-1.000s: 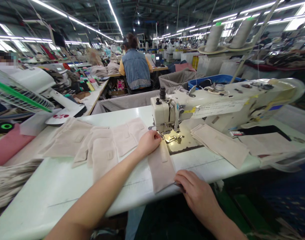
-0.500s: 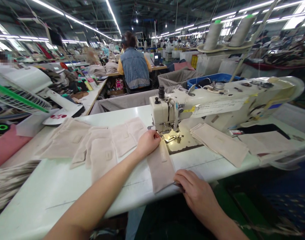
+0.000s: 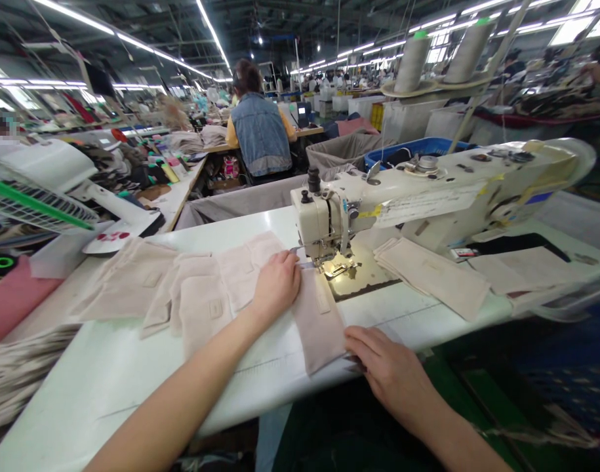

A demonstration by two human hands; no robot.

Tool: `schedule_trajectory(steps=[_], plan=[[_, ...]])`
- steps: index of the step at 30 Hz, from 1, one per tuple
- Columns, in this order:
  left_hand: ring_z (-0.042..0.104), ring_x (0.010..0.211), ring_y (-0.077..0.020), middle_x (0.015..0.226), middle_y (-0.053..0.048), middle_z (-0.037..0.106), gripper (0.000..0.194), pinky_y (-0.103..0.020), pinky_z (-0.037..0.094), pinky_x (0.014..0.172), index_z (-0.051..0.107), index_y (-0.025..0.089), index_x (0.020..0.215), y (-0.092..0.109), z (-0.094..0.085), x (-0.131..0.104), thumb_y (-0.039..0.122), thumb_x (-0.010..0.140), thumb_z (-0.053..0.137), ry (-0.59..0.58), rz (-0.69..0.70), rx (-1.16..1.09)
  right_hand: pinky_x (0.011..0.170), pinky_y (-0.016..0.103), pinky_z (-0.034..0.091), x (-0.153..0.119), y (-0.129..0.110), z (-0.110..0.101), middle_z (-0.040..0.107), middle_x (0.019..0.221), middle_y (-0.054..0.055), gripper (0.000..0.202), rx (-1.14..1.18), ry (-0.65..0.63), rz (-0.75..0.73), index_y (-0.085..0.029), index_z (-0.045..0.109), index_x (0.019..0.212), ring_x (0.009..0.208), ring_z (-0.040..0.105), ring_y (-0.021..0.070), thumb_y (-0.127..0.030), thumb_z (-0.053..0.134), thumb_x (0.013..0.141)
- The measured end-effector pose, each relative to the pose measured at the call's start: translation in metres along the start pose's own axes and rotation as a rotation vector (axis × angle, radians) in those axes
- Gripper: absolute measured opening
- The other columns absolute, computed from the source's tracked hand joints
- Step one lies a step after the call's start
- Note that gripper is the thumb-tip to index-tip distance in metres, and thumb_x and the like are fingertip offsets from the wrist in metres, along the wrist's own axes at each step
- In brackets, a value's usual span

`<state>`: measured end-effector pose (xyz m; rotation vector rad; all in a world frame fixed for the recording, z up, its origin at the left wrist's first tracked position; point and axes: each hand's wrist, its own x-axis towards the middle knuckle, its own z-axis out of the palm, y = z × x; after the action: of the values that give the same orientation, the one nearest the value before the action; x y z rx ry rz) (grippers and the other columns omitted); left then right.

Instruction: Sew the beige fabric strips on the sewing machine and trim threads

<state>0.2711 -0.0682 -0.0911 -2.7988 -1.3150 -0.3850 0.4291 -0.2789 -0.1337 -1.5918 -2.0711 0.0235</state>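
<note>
A beige fabric piece with a small stitched tab lies on the table, its far end beside the presser foot of the sewing machine. My left hand is closed at the left of that far end, near the needle area. Its fingertips are partly hidden, and what they grip cannot be made out. My right hand pinches the near right corner of the fabric piece at the table's front edge. Something dark shows under the right fingers, too unclear to name.
More beige pieces lie overlapping on the left. A folded stack sits right of the needle plate. A white fan stands at the left, thread cones behind the machine. A person in a denim vest sits ahead.
My left hand has drawn back to the left, away from the needle. The right hand stays at the fabric's near corner. The fabric has barely moved.
</note>
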Motion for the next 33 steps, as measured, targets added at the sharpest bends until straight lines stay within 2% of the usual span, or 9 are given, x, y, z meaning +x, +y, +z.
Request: schedule_trajectory(steps=[2, 5, 8, 10, 14, 16, 18, 24, 33], plan=[[0.062, 0.101, -0.0271, 0.103, -0.013, 0.067, 0.032, -0.037, 0.051, 0.082, 0.066, 0.014, 0.100, -0.013, -0.009, -0.010, 0.024, 0.100, 0.036, -0.078, -0.001, 0.131, 0.074, 0.032, 0.058, -0.001, 0.001, -0.001, 0.070, 0.121, 0.010, 0.046, -0.006, -0.015, -0.017, -0.016, 0.065, 0.107, 0.096, 0.067, 0.0226, 0.007, 0.043, 0.074], [0.064, 0.092, -0.0304, 0.094, -0.013, 0.068, 0.028, -0.041, 0.051, 0.076, 0.069, 0.013, 0.091, -0.026, -0.023, -0.023, 0.024, 0.096, 0.044, -0.196, -0.034, 0.316, 0.077, 0.035, 0.060, -0.004, 0.003, -0.003, 0.070, 0.124, 0.009, 0.050, 0.003, -0.058, -0.021, -0.017, 0.066, 0.111, 0.097, 0.068, 0.0239, 0.005, 0.045, 0.071], [0.065, 0.089, -0.0329, 0.088, -0.013, 0.068, 0.022, -0.046, 0.051, 0.078, 0.070, 0.014, 0.083, -0.022, -0.034, -0.039, 0.023, 0.092, 0.052, -0.235, 0.007, 0.389, 0.081, 0.036, 0.060, -0.006, 0.005, -0.004, 0.069, 0.128, 0.009, 0.054, 0.016, -0.083, -0.014, -0.017, 0.066, 0.116, 0.101, 0.068, 0.0239, 0.004, 0.046, 0.070], [0.065, 0.089, -0.0311, 0.090, -0.013, 0.068, 0.018, -0.046, 0.052, 0.079, 0.069, 0.014, 0.086, -0.009, -0.036, -0.053, 0.019, 0.091, 0.053, -0.185, 0.120, 0.302, 0.083, 0.036, 0.060, -0.006, 0.005, -0.005, 0.068, 0.129, 0.009, 0.054, 0.027, -0.091, -0.004, -0.017, 0.066, 0.117, 0.103, 0.068, 0.0235, 0.003, 0.045, 0.071], [0.062, 0.105, -0.0244, 0.112, -0.010, 0.067, 0.020, -0.039, 0.054, 0.091, 0.064, 0.018, 0.109, 0.026, -0.027, -0.087, 0.018, 0.095, 0.050, -0.168, 0.572, -0.144, 0.084, 0.037, 0.060, -0.003, 0.005, -0.005, 0.069, 0.128, 0.009, 0.054, 0.043, -0.106, 0.014, -0.017, 0.067, 0.116, 0.104, 0.067, 0.0235, 0.003, 0.044, 0.072], [0.061, 0.110, -0.0248, 0.116, -0.010, 0.067, 0.025, -0.038, 0.054, 0.094, 0.061, 0.017, 0.118, 0.036, -0.019, -0.101, 0.019, 0.097, 0.049, -0.156, 0.672, -0.219, 0.084, 0.036, 0.060, -0.002, 0.005, -0.004, 0.069, 0.127, 0.009, 0.054, 0.040, -0.101, 0.015, -0.017, 0.067, 0.118, 0.104, 0.067, 0.0230, 0.003, 0.044, 0.073], [0.061, 0.112, -0.0267, 0.117, -0.011, 0.067, 0.028, -0.040, 0.055, 0.094, 0.058, 0.014, 0.124, 0.040, -0.012, -0.107, 0.019, 0.098, 0.047, -0.116, 0.682, -0.199, 0.086, 0.035, 0.059, 0.000, 0.006, -0.003, 0.069, 0.127, 0.010, 0.054, 0.037, -0.094, 0.019, -0.017, 0.067, 0.120, 0.104, 0.067, 0.0224, 0.003, 0.044, 0.075], [0.061, 0.113, -0.0273, 0.115, -0.011, 0.068, 0.027, -0.041, 0.057, 0.095, 0.059, 0.013, 0.122, 0.033, -0.008, -0.098, 0.024, 0.101, 0.045, -0.095, 0.694, -0.155, 0.089, 0.036, 0.058, 0.008, 0.009, -0.002, 0.067, 0.130, 0.009, 0.059, 0.042, -0.122, 0.046, -0.017, 0.066, 0.122, 0.108, 0.065, 0.0233, 0.004, 0.045, 0.071], [0.060, 0.114, -0.0267, 0.113, -0.012, 0.067, 0.028, -0.042, 0.056, 0.096, 0.060, 0.014, 0.121, 0.022, -0.006, -0.078, 0.027, 0.102, 0.046, -0.078, 0.679, -0.171, 0.097, 0.037, 0.054, 0.032, 0.019, 0.000, 0.065, 0.133, 0.008, 0.054, 0.046, -0.161, 0.068, -0.020, 0.065, 0.122, 0.114, 0.062, 0.0218, 0.003, 0.049, 0.076]])
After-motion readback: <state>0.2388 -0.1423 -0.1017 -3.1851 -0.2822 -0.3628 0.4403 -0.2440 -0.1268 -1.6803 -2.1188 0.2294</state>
